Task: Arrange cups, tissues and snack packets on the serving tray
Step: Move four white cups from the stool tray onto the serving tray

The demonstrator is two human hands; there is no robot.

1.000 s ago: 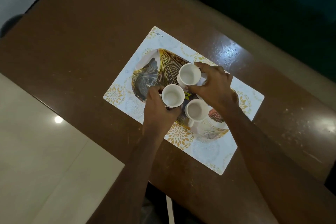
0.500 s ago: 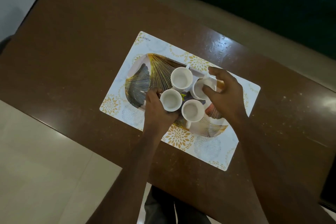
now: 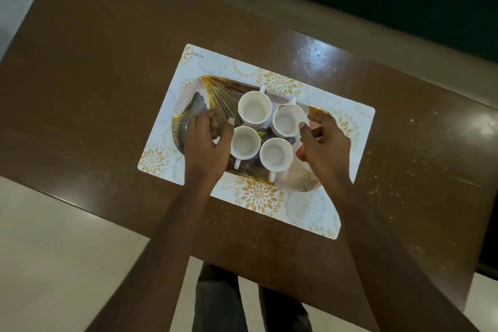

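Several empty white cups stand close together on an oval serving tray [image 3: 215,90] with a gold and grey leaf pattern: one at the back [image 3: 254,109], one to its right [image 3: 287,120], one at the front left [image 3: 245,142] and one at the front right [image 3: 276,154]. My left hand [image 3: 207,140] hovers open just left of the front left cup, fingers spread, holding nothing. My right hand [image 3: 324,143] is open just right of the right cup, thumb near its rim. A small yellow and dark packet [image 3: 262,134] peeks out between the cups. No tissues are visible.
The tray rests on a white placemat [image 3: 301,207] with gold flower prints, on a brown table [image 3: 107,62]. The table's near edge runs diagonally at lower left, with pale floor tiles [image 3: 54,250] beyond. My legs [image 3: 223,302] show below the table edge.
Both hands have let go of the cups and drawn back to the sides. A further cup now stands on the tray at the right.
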